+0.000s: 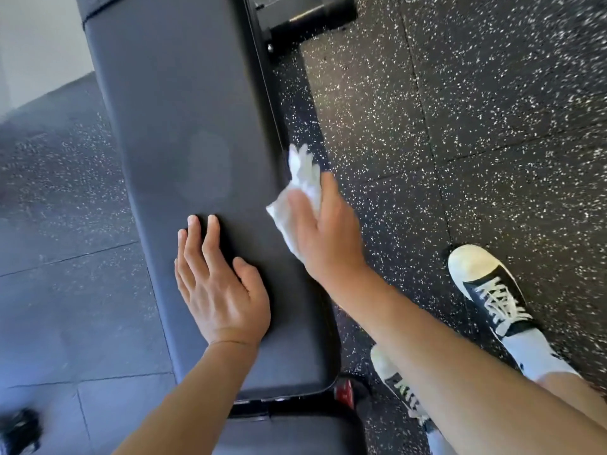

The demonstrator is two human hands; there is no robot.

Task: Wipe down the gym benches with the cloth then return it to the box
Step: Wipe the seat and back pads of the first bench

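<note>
A long black padded gym bench (pixel 184 126) runs from the bottom centre up to the top left. My left hand (pixel 216 287) lies flat on its pad with the fingers straight. My right hand (pixel 325 238) is at the bench's right edge and holds a crumpled white cloth (pixel 303 178), which sticks out beyond the fingers and under the palm. A faint damp oval patch (pixel 210 165) shows on the pad ahead of my left hand. No box is in view.
Black speckled rubber floor (pixel 476 110) lies to the right, where my two feet stand in black-and-white sneakers (pixel 489 290). The bench's metal frame and foot (pixel 295 18) are at the top. A red part (pixel 343 390) sits at the gap between pads. Grey floor tiles (pixel 65 257) lie left.
</note>
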